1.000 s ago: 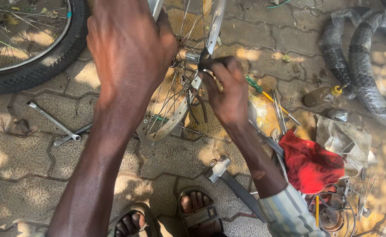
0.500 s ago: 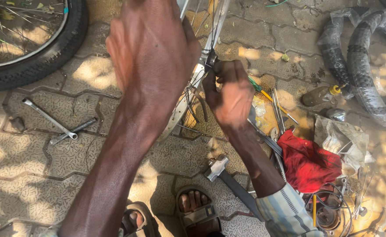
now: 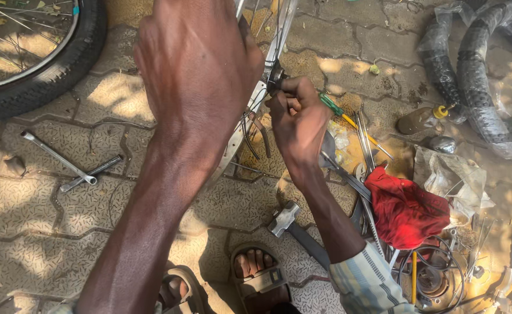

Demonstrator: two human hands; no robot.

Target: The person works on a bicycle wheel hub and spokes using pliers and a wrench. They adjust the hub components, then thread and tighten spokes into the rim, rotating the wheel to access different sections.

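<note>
While your left hand (image 3: 200,75) grips the rim (image 3: 250,110) and your right hand (image 3: 293,116) clenches a small tool at it, a slip could bend spokes (image 3: 249,136).

left arm (image 3: 151,197): bare | right cuff (image 3: 369,285): pale striped | sandals (image 3: 259,278): brown
</note>
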